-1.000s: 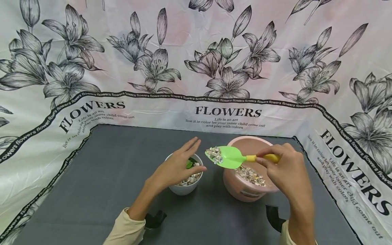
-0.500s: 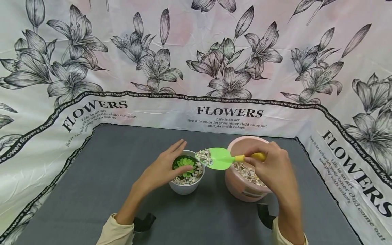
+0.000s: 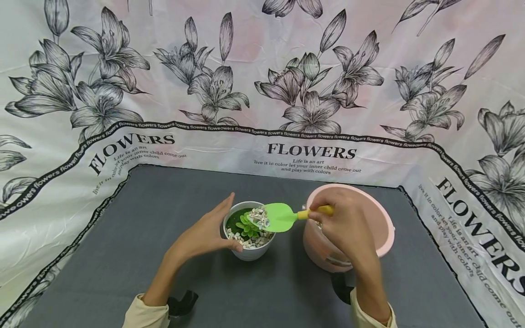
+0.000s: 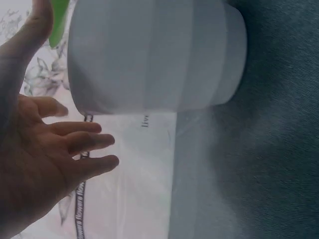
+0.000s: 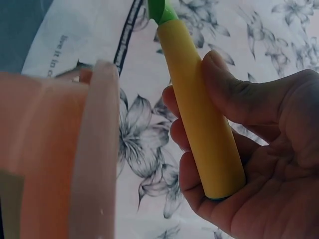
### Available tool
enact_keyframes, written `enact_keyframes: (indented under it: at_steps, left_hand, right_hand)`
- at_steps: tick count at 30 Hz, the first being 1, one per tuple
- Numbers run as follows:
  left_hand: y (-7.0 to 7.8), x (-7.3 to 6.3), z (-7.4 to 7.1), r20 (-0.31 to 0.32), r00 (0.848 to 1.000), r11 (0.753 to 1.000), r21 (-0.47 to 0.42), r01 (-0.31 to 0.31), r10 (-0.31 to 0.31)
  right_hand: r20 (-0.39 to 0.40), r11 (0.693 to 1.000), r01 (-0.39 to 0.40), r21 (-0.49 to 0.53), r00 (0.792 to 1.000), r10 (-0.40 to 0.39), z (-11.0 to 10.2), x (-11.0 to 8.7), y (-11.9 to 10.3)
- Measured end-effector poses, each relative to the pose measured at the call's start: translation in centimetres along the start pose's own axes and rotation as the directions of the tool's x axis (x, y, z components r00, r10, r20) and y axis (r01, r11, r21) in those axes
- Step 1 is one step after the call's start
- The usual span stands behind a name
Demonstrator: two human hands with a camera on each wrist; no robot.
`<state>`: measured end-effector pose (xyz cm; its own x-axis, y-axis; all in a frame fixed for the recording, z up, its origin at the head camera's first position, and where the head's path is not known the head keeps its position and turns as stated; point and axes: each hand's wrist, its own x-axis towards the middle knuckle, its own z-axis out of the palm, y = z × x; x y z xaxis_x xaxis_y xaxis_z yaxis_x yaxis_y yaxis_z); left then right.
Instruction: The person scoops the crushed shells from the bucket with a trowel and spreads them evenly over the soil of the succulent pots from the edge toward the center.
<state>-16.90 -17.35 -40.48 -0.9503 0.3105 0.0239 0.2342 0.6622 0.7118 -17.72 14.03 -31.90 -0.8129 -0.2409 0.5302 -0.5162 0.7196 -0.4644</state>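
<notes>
Trowel [image 3: 280,217] is held crosswise, its long axis running left to right, with gravel [image 3: 259,217] on its tip over the white pot [image 3: 248,255], beside the succulent [image 3: 247,229]. Its yellow handle [image 5: 202,109] is gripped by the right hand [image 3: 342,223], near the pink bucket [image 3: 321,255]. The left hand [image 3: 201,237], nearer the white pot, is spread at its left side; whether contact is made cannot be told. Since a second ago, the trowel has been brought leftward, and the succulent has been uncovered by the left hand.
</notes>
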Motion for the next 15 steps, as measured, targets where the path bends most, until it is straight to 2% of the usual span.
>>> enact_keyframes:
  at_steps: [6, 11, 15]
  left_hand:
    - [-1.3, 0.4, 0.2, 0.028, 0.999, 0.998, -0.036, 0.045, -0.044]
    - [-1.8, 0.6, 0.5, 0.034, 0.999, 1.000, -0.017, -0.007, 0.008]
    - [-1.9, 0.7, 0.8, -0.002, 1.000, 0.999, -0.038, -0.013, 0.012]
  right_hand:
    - [0.083, 1.000, -0.025, -0.003, 0.996, 0.025, 1.3, 0.2, -0.9]
    - [0.130, 0.999, -0.040, 0.002, 0.991, 0.039, 2.7, 0.2, -2.1]
    - [0.132, 0.997, 0.024, -0.076, 0.991, -0.014, 3.9, 0.8, -3.4]
